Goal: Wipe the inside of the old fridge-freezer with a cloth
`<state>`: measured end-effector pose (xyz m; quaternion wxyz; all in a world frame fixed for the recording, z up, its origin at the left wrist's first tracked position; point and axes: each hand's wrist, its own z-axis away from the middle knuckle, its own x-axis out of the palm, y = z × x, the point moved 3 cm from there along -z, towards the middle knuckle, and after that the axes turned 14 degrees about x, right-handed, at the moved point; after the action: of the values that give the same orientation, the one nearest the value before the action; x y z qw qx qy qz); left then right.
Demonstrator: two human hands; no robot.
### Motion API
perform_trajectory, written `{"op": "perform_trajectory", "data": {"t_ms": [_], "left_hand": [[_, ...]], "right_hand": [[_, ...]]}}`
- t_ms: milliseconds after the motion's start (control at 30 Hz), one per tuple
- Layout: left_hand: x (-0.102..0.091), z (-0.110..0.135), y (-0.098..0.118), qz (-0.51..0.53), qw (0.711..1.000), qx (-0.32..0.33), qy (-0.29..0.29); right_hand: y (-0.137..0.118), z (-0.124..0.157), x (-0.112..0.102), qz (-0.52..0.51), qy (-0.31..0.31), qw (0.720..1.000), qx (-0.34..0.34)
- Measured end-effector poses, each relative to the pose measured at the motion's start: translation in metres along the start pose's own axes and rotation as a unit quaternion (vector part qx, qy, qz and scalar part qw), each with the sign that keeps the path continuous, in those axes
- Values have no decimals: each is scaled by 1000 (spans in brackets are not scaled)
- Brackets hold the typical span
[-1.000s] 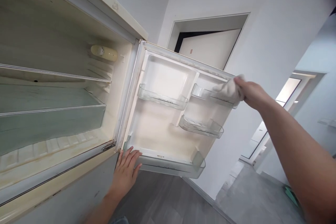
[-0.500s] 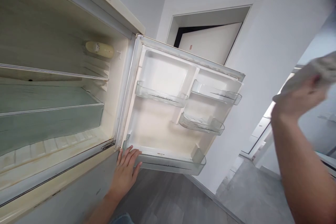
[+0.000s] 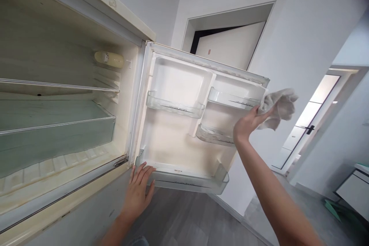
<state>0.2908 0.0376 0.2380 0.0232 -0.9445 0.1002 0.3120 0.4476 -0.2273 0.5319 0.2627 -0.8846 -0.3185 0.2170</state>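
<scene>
A refrigerator door stands swung out, its inner side facing me. My left hand lies with fingers spread against the left end of the bottom door bin. In my right hand is a crumpled grey-white cloth, at the outer edge of the door beside the upper right bin. Part of that bin and of the lower right bin is hidden behind my right hand. Another clear bin sits on the door's upper left.
Inside the refrigerator are a shelf, a greenish clear drawer and a yellowed light cover. Beyond the door are a white wall, a doorway, a glass-paned door and, at lower right, a white cabinet.
My right hand has brought the cloth from the far right leftward to the door's outer edge. My left hand stays on the bottom bin. The view has shifted slightly.
</scene>
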Motion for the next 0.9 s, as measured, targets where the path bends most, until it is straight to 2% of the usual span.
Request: {"op": "perform_trajectory", "data": {"t_ms": [67, 133, 333, 500, 600, 667, 800, 900], "left_hand": [[1, 1, -1, 6, 1000, -7, 1], [1, 0, 0, 12, 1000, -11, -1], [-3, -6, 3, 16, 1000, -14, -14], [-3, -7, 4, 21, 999, -14, -19], [-3, -6, 3, 18, 1000, -13, -17], [-3, -5, 2, 13, 1000, -9, -17], [-4, -4, 0, 5, 1000, -2, -16], [-4, -2, -1, 4, 1000, -3, -14]], "right_hand": [[-3, 9, -3, -66, 75, 993, 55], [-7, 18, -1, -87, 88, 990, 66], [-32, 55, 18, -77, -13, 995, -59], [-43, 75, 27, -56, -111, 966, -225], [-34, 65, 24, -11, -205, 925, -319], [-22, 50, 19, 35, -244, 908, -339], [10, 14, 4, 122, -215, 930, -273], [34, -1, -6, 166, -187, 943, -220]]}}
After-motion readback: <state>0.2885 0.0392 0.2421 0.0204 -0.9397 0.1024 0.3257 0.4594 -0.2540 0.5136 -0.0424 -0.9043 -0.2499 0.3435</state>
